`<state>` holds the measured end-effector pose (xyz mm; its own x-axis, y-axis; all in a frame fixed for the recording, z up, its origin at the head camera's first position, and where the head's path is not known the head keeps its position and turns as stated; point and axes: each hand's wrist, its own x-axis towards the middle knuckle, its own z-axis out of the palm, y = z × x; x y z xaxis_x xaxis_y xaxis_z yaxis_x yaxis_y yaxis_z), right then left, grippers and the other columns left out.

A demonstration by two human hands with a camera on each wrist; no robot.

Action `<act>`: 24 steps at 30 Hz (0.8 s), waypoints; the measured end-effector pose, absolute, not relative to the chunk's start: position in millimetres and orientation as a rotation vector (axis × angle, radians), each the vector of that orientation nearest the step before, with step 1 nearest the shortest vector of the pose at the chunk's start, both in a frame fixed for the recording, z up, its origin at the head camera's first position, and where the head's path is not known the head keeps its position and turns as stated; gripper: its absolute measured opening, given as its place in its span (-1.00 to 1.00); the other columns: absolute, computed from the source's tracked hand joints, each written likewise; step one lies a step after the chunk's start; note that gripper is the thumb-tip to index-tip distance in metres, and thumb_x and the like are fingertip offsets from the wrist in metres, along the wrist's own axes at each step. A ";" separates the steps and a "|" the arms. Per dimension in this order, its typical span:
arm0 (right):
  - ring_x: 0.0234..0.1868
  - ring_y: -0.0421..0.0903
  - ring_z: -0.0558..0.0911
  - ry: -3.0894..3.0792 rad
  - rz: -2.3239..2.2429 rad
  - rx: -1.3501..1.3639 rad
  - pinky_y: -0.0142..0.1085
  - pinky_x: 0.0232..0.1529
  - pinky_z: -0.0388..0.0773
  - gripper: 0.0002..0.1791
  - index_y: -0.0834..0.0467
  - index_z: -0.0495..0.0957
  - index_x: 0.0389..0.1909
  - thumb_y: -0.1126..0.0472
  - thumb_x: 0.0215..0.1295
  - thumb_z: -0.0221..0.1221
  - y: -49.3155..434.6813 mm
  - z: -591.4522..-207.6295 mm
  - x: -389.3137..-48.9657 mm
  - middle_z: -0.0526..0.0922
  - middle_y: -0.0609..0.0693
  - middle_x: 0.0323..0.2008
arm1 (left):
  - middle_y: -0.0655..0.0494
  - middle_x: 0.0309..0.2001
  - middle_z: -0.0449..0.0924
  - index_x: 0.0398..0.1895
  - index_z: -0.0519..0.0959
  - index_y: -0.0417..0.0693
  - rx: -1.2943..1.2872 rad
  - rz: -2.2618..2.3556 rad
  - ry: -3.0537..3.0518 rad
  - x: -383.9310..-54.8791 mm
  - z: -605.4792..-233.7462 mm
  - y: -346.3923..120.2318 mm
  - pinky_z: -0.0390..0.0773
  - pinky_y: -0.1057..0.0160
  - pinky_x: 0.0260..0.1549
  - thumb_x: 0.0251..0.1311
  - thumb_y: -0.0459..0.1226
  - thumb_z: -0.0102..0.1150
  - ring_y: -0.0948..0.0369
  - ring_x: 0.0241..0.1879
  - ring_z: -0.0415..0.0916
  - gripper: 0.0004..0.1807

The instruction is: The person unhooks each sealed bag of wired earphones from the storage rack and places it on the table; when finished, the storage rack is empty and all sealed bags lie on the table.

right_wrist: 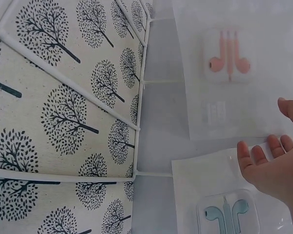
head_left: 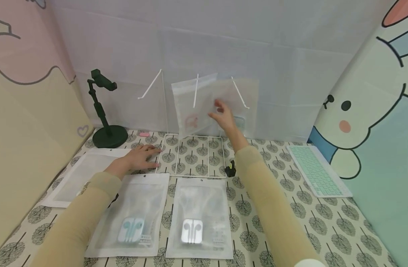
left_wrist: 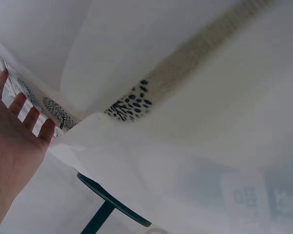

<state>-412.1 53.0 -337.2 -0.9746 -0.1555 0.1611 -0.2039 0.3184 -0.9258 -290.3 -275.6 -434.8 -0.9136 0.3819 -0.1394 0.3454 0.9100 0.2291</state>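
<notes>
A white wire display rack (head_left: 192, 176) stands against the backdrop with three slanted hooks. From it hang two frosted zip bags: one bag (head_left: 182, 100) with pink earphones (right_wrist: 229, 56) in a clear case, the other bag (head_left: 252, 96) with light-blue earphones (right_wrist: 227, 214). My right hand (head_left: 225, 116) is in front of where the two bags overlap, its fingers loosely bent with nothing gripped. My left hand (head_left: 138, 158) lies low by the rack's left base bar, fingers spread, over the upper edge of the bags on the table.
On the table lie a bag (head_left: 133, 207) with light-blue earphones, a bag (head_left: 200, 200) with white earphones, and another bag (head_left: 80, 174) partly under the left arm. A dark green stand (head_left: 110, 137) is at back left, a mint keyboard (head_left: 319, 172) at right, and a small black item (head_left: 230, 170) beside the rack.
</notes>
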 end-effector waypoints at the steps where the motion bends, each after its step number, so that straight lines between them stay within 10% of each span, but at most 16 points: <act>1: 0.30 -0.07 0.30 -2.514 1.784 0.350 -0.21 0.26 0.33 -0.22 0.03 0.19 0.40 0.24 0.15 0.28 52.2 -336.8 -412.3 0.31 -0.06 0.33 | -0.20 0.40 0.07 0.45 0.15 0.07 0.557 0.297 2.892 -290.3 -434.9 -275.6 0.00 -0.45 0.18 0.23 0.25 -0.05 -0.36 0.35 -0.08 -0.19; 24: 0.22 0.03 0.37 -2.410 2.034 0.511 -0.15 0.14 0.43 -0.19 0.08 0.11 0.40 0.29 0.16 0.28 22.8 -348.7 -422.5 0.39 0.06 0.26 | -0.18 0.41 0.04 0.46 0.13 0.08 0.525 0.311 2.876 -286.8 -430.1 -273.1 -0.03 -0.44 0.20 0.24 0.22 -0.03 -0.34 0.37 -0.11 -0.20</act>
